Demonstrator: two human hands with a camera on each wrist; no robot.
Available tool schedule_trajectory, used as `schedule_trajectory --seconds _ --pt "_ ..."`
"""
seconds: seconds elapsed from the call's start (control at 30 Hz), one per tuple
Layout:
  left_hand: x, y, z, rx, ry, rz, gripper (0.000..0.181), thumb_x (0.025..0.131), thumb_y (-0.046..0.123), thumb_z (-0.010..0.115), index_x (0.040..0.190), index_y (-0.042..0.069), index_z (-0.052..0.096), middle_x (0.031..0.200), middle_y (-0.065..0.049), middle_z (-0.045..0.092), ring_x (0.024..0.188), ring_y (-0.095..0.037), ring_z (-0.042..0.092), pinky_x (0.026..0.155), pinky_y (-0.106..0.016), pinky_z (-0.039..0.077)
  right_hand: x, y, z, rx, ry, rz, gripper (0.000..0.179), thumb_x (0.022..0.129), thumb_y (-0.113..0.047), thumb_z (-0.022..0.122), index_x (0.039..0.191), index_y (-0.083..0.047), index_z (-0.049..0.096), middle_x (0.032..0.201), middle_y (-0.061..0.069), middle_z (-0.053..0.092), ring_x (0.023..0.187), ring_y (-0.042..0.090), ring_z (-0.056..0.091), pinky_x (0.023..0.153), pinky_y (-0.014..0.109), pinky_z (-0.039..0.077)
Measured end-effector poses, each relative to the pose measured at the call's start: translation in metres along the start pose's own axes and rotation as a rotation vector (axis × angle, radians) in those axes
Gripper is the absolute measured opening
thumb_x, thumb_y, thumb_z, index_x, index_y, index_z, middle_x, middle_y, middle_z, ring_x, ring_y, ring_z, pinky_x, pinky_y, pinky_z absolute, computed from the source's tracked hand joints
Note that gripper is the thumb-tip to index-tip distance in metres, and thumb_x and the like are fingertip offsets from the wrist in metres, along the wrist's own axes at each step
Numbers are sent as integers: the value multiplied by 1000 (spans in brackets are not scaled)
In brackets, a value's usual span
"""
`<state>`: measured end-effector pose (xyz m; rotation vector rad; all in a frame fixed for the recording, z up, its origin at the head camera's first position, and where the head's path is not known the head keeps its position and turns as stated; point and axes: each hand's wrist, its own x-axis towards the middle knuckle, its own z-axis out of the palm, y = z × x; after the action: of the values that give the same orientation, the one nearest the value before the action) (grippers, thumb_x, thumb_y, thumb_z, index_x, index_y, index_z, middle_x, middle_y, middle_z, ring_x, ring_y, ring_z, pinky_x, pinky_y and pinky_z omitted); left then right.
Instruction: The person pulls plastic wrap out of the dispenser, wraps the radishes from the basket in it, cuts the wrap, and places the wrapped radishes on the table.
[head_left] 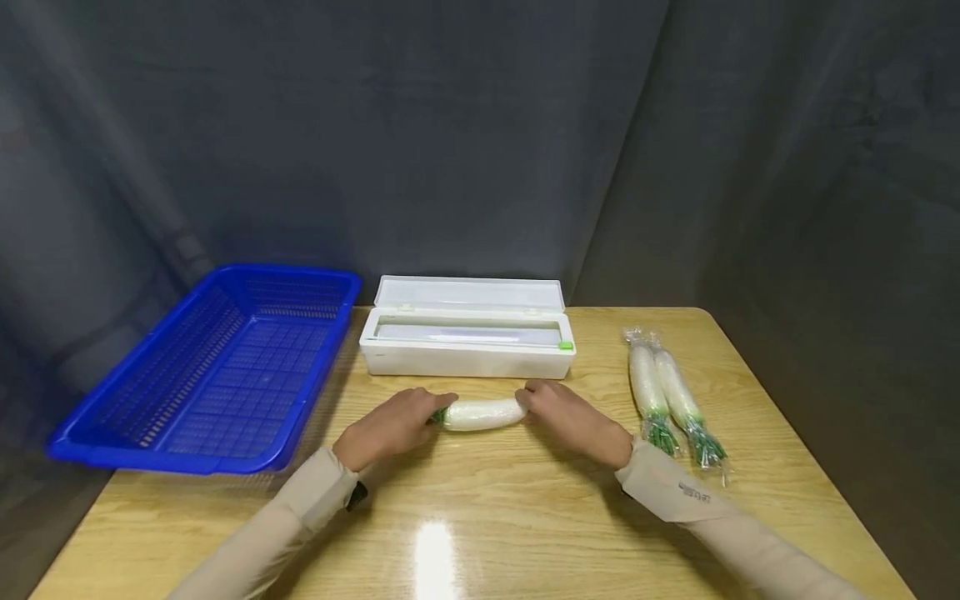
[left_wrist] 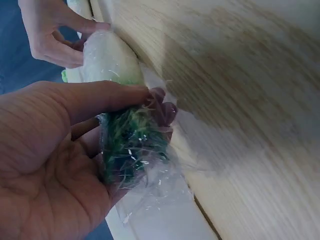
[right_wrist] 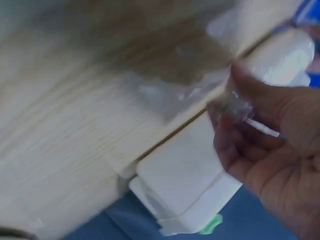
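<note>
A white radish wrapped in cling film lies crosswise between both hands, in front of the white film box. My left hand grips its leafy end, thumb over the film and fingers beneath the green stalks. Loose, crumpled film sticks out past those stalks in the left wrist view. At the opposite tip, my right hand pinches the gathered film between thumb and fingers. The right wrist view is blurred, with the radish's white body stretching away beyond the thumb.
Behind the radish stands the white cling film box, its lid raised and a green slider at its right. A blue plastic basket is at the left. Two wrapped radishes lie at the right on the wooden table.
</note>
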<state>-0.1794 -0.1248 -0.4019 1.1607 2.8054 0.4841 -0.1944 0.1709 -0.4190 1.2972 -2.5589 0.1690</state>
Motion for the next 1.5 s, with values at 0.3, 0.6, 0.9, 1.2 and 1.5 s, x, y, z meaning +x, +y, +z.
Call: schedule_trajectory --seconds 0.3,0.6,0.9,1.2,1.5 --pt "-2 6 20 566 326 66 47 75 -14 79 116 1 64 93 -8 71 84 -26 68 78 -38 56 1 23 -6 509 -221 -18 22 101 -4 67 81 -3 56 71 -4 45 70 2 40 66 20 39" --pt "-1 3 25 541 344 89 34 76 -21 74 91 3 55 75 -7 60 63 -21 59 51 -31 50 -2 25 -12 690 -326 76 30 103 -14 66 77 -8 52 68 -9 37 61 -1 33 62 19 37" --pt "-5 7 13 329 103 4 33 88 -17 70 117 -3 65 98 -13 64 82 -25 65 66 -33 56 -11 8 -17 205 -85 0 37 93 -11 78 126 1 66 114 13 69 99 21 69 84 31 59" --pt "-7 6 12 298 123 13 34 88 -14 73 119 -1 66 101 -13 63 87 -26 63 71 -36 56 -15 9 -4 158 -75 -58 8 98 1 69 100 -5 65 95 4 66 88 15 62 77 28 54" --pt "-4 9 18 446 196 -18 17 84 -12 75 87 4 71 81 -7 62 71 -23 61 59 -35 52 -9 17 -1 376 -86 -6 21 99 10 61 86 -7 65 81 4 63 76 8 47 69 23 42"
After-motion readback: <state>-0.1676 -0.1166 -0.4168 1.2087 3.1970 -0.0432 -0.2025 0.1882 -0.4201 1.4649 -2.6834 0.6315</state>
